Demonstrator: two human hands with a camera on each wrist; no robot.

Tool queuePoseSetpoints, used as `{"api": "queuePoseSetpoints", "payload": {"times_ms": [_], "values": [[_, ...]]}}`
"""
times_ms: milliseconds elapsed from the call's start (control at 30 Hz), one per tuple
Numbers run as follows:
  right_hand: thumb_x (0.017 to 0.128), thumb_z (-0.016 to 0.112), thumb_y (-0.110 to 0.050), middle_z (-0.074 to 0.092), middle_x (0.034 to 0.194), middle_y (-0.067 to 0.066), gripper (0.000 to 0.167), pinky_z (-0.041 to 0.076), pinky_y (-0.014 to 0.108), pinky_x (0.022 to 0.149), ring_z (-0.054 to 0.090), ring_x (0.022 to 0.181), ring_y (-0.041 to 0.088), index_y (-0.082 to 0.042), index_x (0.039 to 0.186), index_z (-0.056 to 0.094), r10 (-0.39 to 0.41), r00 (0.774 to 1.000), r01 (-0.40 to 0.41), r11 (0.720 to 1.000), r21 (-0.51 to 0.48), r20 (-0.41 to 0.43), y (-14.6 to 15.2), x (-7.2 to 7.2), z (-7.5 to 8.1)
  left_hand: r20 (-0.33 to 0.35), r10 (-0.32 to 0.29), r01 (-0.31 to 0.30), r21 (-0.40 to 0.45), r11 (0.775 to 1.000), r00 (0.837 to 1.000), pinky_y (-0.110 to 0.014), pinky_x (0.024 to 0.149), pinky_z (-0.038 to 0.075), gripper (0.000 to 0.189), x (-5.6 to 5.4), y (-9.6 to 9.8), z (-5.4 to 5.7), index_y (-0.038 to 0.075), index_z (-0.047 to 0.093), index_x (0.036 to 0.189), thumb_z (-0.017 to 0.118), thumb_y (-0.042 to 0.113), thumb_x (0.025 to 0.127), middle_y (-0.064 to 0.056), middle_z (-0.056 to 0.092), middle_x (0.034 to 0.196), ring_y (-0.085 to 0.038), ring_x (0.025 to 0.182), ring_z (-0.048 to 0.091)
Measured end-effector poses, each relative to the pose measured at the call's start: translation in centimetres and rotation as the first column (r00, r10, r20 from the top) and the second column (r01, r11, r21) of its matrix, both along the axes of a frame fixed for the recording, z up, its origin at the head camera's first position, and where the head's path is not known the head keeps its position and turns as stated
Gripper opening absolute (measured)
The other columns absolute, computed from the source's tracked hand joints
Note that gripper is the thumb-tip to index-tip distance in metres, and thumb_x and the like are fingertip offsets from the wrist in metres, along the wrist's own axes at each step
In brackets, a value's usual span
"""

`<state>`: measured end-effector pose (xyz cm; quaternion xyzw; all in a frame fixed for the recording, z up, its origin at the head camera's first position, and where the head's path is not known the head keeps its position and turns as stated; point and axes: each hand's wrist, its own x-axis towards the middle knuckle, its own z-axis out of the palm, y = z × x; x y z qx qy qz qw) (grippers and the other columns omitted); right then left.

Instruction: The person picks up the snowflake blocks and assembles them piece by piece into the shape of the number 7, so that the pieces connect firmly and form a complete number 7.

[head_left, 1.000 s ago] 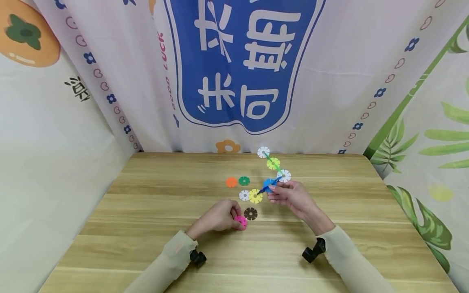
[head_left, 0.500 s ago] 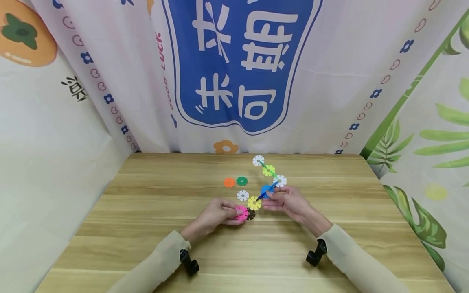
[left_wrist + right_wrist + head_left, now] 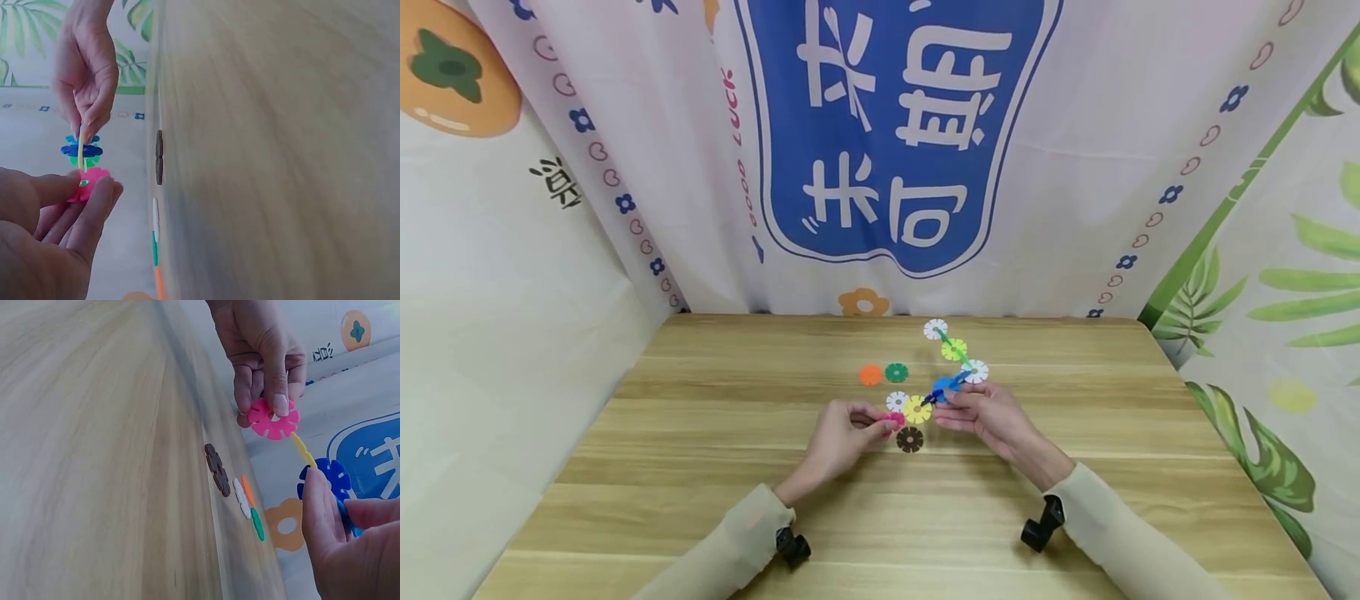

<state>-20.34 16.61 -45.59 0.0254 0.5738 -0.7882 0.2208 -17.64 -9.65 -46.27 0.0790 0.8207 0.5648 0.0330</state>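
Observation:
My left hand (image 3: 838,442) pinches a pink notched interlocking disc (image 3: 275,430) between thumb and fingers. Its edge is right at the yellow disc (image 3: 917,409), seen nearly edge-on in the right wrist view. That yellow disc ends a chain of slotted discs raised over the table. Dark blue (image 3: 82,150), light blue (image 3: 945,389), white (image 3: 975,372), green and yellow-green (image 3: 953,349) discs follow along it, up to a white one (image 3: 936,329) at the far end. My right hand (image 3: 1000,429) grips the chain at the blue discs, its fingers partly covering them.
Below the joined discs, a brown disc (image 3: 910,440) lies on the wooden table (image 3: 700,467). Farther back lie a loose white disc (image 3: 897,402), a green disc (image 3: 897,372) and an orange disc (image 3: 871,375). A printed curtain (image 3: 1075,208) stands behind the table.
My left hand has lifted the pink disc off the table beside the brown one and brought it up against the yellow disc. My right hand has lowered the chain slightly toward it.

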Motion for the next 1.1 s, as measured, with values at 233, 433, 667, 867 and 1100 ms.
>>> {"api": "queuePoseSetpoints", "payload": {"times_ms": [233, 433, 667, 867, 1100], "values": [[0.103, 0.063, -0.003, 0.078, 0.108, 0.017, 0.016, 0.053, 0.052, 0.111, 0.08, 0.1, 0.026, 0.005, 0.115, 0.055, -0.021, 1.0, 0.021, 1.0, -0.004, 0.002, -0.5, 0.2, 0.2, -0.038, 0.035, -0.034, 0.025, 0.999, 0.999, -0.023, 0.068, 0.066, 0.006, 0.2, 0.5, 0.4, 0.004, 0.079, 0.092, 0.083, 0.005, 0.088, -0.014, 0.081, 0.093, -0.018, 0.078, 0.079], [0.103, 0.061, -0.003, 0.079, 0.105, 0.015, 0.013, 0.053, 0.051, 0.111, 0.08, 0.099, 0.025, 0.003, 0.115, 0.057, -0.014, 1.0, 0.014, 0.999, -0.042, 0.013, -0.5, 0.2, 0.3, -0.15, 0.038, -0.042, -0.027, 0.999, 0.988, -0.019, 0.066, 0.064, 0.005, 0.5, 0.9, 0.5, 0.004, 0.078, 0.089, 0.082, 0.003, 0.088, -0.012, 0.081, 0.089, -0.016, 0.076, 0.078], [0.104, 0.058, -0.004, 0.08, 0.101, 0.013, 0.015, 0.053, 0.051, 0.111, 0.08, 0.096, 0.024, 0.004, 0.118, 0.059, -0.027, 1.0, 0.028, 0.998, -0.065, 0.009, -0.8, 0.3, 0.3, -0.292, 0.024, -0.035, -0.034, 0.999, 0.956, -0.018, 0.062, 0.062, 0.005, 0.7, 1.2, 0.7, 0.004, 0.077, 0.087, 0.081, 0.003, 0.089, -0.013, 0.08, 0.084, -0.026, 0.072, 0.078], [0.105, 0.057, -0.003, 0.079, 0.101, 0.013, 0.023, 0.053, 0.049, 0.111, 0.081, 0.097, 0.025, 0.008, 0.125, 0.054, -0.014, 1.0, 0.013, 0.992, -0.127, 0.0, -1.5, 0.3, 0.6, -0.369, 0.035, -0.033, 0.011, 0.999, 0.929, -0.018, 0.063, 0.063, 0.006, 0.3, 1.2, 0.7, 0.002, 0.076, 0.086, 0.079, -0.002, 0.089, -0.016, 0.08, 0.085, -0.028, 0.072, 0.078], [0.106, 0.054, -0.004, 0.079, 0.1, 0.013, 0.019, 0.057, 0.045, 0.108, 0.081, 0.097, 0.024, 0.005, 0.123, 0.055, -0.03, 0.999, 0.028, 0.991, -0.129, -0.016, -1.5, -0.1, 1.1, -0.391, 0.035, -0.028, 0.024, 0.999, 0.92, -0.02, 0.063, 0.064, 0.005, -0.3, 1.4, 1.2, 0.002, 0.077, 0.087, 0.08, 0.0, 0.089, -0.015, 0.08, 0.086, -0.016, 0.07, 0.078]]}}
